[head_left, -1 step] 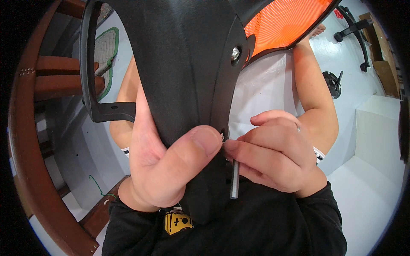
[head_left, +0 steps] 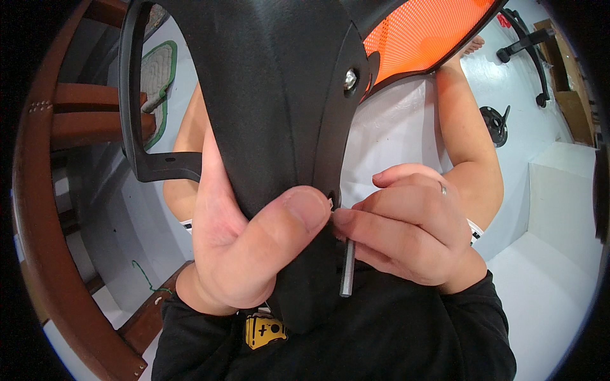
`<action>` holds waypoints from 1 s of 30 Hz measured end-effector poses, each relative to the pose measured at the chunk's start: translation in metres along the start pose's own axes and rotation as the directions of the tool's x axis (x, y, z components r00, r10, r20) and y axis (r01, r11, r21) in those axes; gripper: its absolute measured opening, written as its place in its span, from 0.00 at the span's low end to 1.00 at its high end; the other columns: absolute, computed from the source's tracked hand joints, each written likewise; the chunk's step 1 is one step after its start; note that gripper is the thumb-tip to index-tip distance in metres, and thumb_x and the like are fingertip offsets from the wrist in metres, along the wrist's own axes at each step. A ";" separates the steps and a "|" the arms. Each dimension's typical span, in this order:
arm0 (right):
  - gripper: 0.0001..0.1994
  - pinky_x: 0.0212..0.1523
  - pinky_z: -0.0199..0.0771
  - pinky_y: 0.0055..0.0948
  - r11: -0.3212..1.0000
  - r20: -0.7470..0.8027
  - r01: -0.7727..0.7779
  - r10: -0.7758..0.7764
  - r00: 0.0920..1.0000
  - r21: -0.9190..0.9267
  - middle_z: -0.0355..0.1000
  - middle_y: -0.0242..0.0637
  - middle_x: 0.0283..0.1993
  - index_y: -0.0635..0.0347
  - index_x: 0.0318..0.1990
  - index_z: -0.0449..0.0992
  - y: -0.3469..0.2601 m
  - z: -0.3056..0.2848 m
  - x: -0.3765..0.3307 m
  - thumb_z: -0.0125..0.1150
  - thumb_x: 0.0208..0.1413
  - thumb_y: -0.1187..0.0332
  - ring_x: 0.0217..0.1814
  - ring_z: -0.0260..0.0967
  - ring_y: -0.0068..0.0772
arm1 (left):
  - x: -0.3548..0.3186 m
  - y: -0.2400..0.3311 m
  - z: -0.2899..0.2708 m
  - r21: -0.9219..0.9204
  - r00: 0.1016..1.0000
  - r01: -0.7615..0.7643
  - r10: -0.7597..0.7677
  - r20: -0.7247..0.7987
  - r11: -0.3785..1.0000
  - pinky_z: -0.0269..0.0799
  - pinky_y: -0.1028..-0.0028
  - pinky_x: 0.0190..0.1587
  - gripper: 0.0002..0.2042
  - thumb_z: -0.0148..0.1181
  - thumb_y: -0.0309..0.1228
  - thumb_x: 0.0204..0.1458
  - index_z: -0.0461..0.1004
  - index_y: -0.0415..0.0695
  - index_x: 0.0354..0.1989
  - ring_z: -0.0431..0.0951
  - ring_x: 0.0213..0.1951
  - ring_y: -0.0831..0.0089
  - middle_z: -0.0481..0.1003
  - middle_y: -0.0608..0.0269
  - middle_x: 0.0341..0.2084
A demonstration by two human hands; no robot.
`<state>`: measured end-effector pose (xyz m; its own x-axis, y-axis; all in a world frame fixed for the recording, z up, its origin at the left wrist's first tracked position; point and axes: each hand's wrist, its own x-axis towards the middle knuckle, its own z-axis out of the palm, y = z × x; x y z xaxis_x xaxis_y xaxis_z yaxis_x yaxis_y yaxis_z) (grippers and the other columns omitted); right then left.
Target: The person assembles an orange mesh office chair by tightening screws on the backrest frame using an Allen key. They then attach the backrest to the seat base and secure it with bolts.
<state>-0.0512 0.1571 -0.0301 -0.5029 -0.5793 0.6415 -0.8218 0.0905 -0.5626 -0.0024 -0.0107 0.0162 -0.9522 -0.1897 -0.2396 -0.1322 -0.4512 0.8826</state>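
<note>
A black chair panel [head_left: 267, 95], narrowing toward my lap, stands between my bare legs. My left hand [head_left: 254, 247] grips it, thumb on top beside a bolt hole at the panel's right edge; its other fingers are hidden behind. A grey metal hex key [head_left: 347, 270] sticks down from the pinched fingers of my right hand [head_left: 406, 228]. The key's other end is hidden by the fingertips at the hole. Higher on the same edge sits a shiny bolt head [head_left: 350, 79]. A black armrest loop [head_left: 130, 95] juts out left, and orange mesh [head_left: 419, 38] in a black frame joins at upper right.
On the floor at right are a black wheeled chair base [head_left: 534, 44], a round black part with a lever [head_left: 494, 126] and a cardboard box [head_left: 572, 111]. A white block [head_left: 565, 184] stands nearer. Brown wooden furniture [head_left: 38, 190] borders the left, near a green-edged mat [head_left: 162, 70].
The free end of the hex key has swung very slightly left. Both hands and the chair panel look unmoved.
</note>
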 end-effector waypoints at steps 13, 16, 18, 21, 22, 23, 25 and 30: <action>0.13 0.42 0.70 0.26 0.997 0.022 0.004 -0.002 1.000 -0.079 0.71 0.28 0.30 0.58 0.34 0.79 -0.003 -0.004 0.005 0.68 0.36 0.70 0.30 0.68 0.23 | -0.001 0.001 0.002 -0.078 1.000 0.004 -0.004 0.005 0.997 0.59 0.70 0.59 0.36 0.51 0.18 0.44 0.44 0.35 0.65 0.64 0.56 0.67 0.61 0.51 0.57; 0.13 0.38 0.68 0.22 0.992 -0.051 0.063 -0.069 0.996 -0.108 0.72 0.29 0.30 0.59 0.32 0.80 0.005 0.002 0.004 0.60 0.34 0.69 0.25 0.66 0.21 | 0.001 0.001 0.002 -0.071 1.000 0.019 -0.017 0.025 0.997 0.57 0.70 0.59 0.36 0.51 0.18 0.44 0.44 0.35 0.65 0.64 0.57 0.66 0.60 0.51 0.57; 0.13 0.37 0.67 0.21 0.986 -0.067 0.108 -0.117 0.991 -0.126 0.73 0.29 0.29 0.59 0.32 0.80 0.008 0.003 0.005 0.57 0.34 0.69 0.24 0.65 0.21 | 0.001 -0.001 0.004 -0.049 1.000 -0.014 0.013 -0.007 0.999 0.59 0.68 0.58 0.37 0.53 0.22 0.43 0.46 0.35 0.64 0.65 0.56 0.64 0.62 0.49 0.56; 0.13 0.35 0.67 0.21 0.978 -0.044 0.140 -0.148 0.988 -0.158 0.73 0.29 0.29 0.59 0.31 0.80 0.008 0.000 0.010 0.57 0.33 0.69 0.23 0.65 0.21 | 0.002 -0.009 0.009 0.081 0.990 -0.094 0.102 -0.101 0.992 0.68 0.63 0.53 0.39 0.59 0.38 0.40 0.52 0.36 0.62 0.71 0.50 0.56 0.66 0.45 0.51; 0.13 0.34 0.67 0.21 0.975 -0.035 0.149 -0.156 0.987 -0.163 0.73 0.29 0.29 0.59 0.31 0.80 0.008 -0.002 0.012 0.57 0.33 0.69 0.23 0.65 0.21 | 0.003 -0.011 0.010 0.116 0.985 -0.111 0.125 -0.122 0.987 0.70 0.62 0.52 0.40 0.60 0.42 0.39 0.53 0.36 0.61 0.72 0.48 0.54 0.67 0.43 0.49; 0.13 0.33 0.67 0.21 0.973 -0.028 0.156 -0.163 0.986 -0.170 0.73 0.29 0.29 0.59 0.31 0.80 0.008 -0.003 0.013 0.57 0.33 0.69 0.23 0.65 0.21 | 0.003 -0.011 0.011 0.118 0.985 -0.114 0.128 -0.118 0.986 0.70 0.61 0.52 0.40 0.60 0.42 0.39 0.53 0.36 0.61 0.72 0.48 0.55 0.67 0.44 0.49; 0.13 0.30 0.67 0.21 0.977 -0.027 0.158 -0.164 0.986 -0.142 0.73 0.30 0.29 0.60 0.31 0.79 0.011 -0.005 0.015 0.58 0.34 0.69 0.24 0.66 0.22 | 0.003 -0.011 0.011 0.126 0.987 -0.106 0.119 -0.108 0.986 0.70 0.61 0.52 0.40 0.61 0.42 0.39 0.53 0.36 0.61 0.73 0.48 0.55 0.67 0.44 0.49; 0.12 0.24 0.66 0.22 0.995 -0.050 0.062 -0.058 0.997 0.077 0.73 0.31 0.29 0.60 0.32 0.79 0.011 -0.003 0.014 0.59 0.35 0.70 0.25 0.68 0.24 | 0.002 -0.010 0.008 0.141 0.990 -0.081 0.096 -0.103 0.987 0.72 0.61 0.51 0.40 0.62 0.42 0.39 0.53 0.36 0.60 0.74 0.47 0.56 0.68 0.44 0.48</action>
<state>-0.0680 0.1523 -0.0260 -0.4671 -0.5420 0.6986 -0.8283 -0.0082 -0.5602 -0.0056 -0.0001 0.0101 -0.9272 -0.3207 -0.1937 -0.0919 -0.3065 0.9474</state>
